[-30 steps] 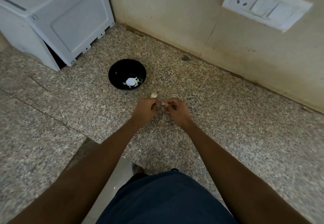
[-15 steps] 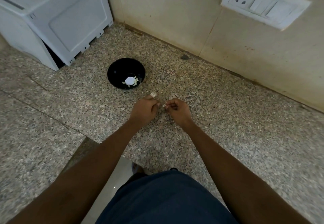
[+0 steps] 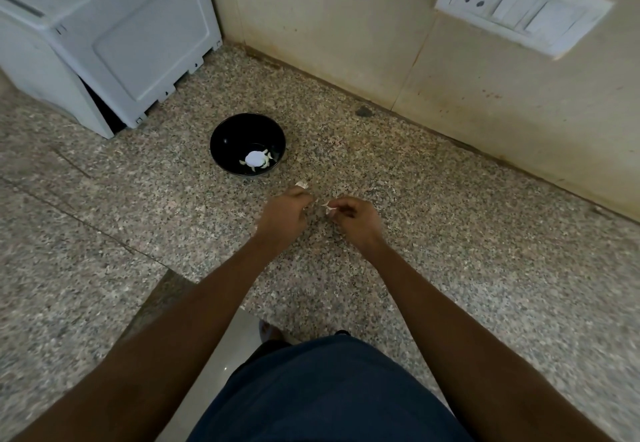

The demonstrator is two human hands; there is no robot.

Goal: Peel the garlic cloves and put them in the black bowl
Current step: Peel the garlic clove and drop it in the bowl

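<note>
The black bowl (image 3: 225, 143) stands on the speckled stone counter, holding several peeled garlic cloves (image 3: 265, 163) around a round white patch. My left hand (image 3: 282, 216) is just in front of the bowl, its fingers curled round a garlic clove that is almost wholly hidden. My right hand (image 3: 356, 221) is a short gap to its right and pinches a thin pale scrap of garlic skin (image 3: 327, 205) at its fingertips. A small pale garlic piece (image 3: 301, 184) shows just beyond my left fingers; I cannot tell whether it is held or lies on the counter.
A white appliance (image 3: 114, 43) stands at the back left, close to the bowl. The beige wall (image 3: 346, 43) with a socket and switch plate (image 3: 519, 8) runs along the back. The counter's front edge (image 3: 249, 306) is near my body.
My hands, which met at the fingertips a second ago, have drawn apart. The right hand has pulled a scrap of skin away to the right. The bowl has not moved.
</note>
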